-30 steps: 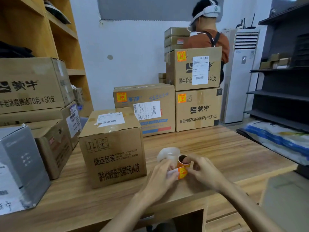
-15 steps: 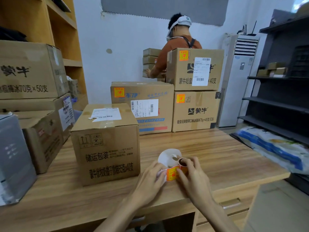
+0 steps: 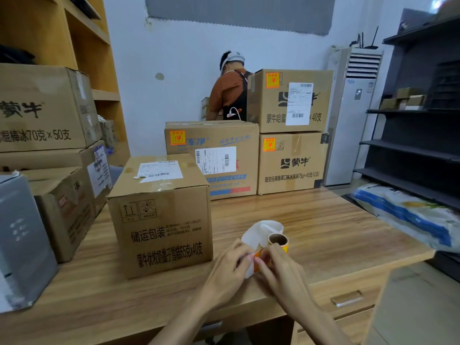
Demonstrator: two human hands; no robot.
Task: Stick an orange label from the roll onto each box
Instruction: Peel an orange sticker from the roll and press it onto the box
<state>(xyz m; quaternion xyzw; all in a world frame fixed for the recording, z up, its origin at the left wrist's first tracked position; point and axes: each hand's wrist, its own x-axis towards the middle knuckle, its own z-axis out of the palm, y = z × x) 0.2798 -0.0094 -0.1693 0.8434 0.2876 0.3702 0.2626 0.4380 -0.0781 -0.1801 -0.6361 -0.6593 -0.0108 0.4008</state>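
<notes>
Right then, both of my hands were down near the front edge of the bench [image 3: 336,227], working the roll [image 3: 278,241]. My left hand [image 3: 227,266] pinched the white backing [image 3: 258,232] where it trailed loose off the core, keeping it taut so the sticker had something to peel against. My right hand [image 3: 280,272] had its fingertips curled onto the orange label [image 3: 258,256] just below the core, picking at its edge. Whether the corner had lifted I could not tell, since my fingers covered it. The roll sat with its open end up, close in front of me. I could not tell if it rested on the bench or hung just above it.

The box [image 3: 161,232] I judged to be next stood just left of the roll, near enough to reach without shifting it. Its front and top showed a waybill [image 3: 159,170] but no orange sticker. The 3 back boxes [image 3: 291,163] each carried 1 in the upper left corner of the front face, so I reckoned that corner was the place to aim for. The peel looked like the fiddly part: pulled too fast, the label could curl and stick to my fingers.
</notes>
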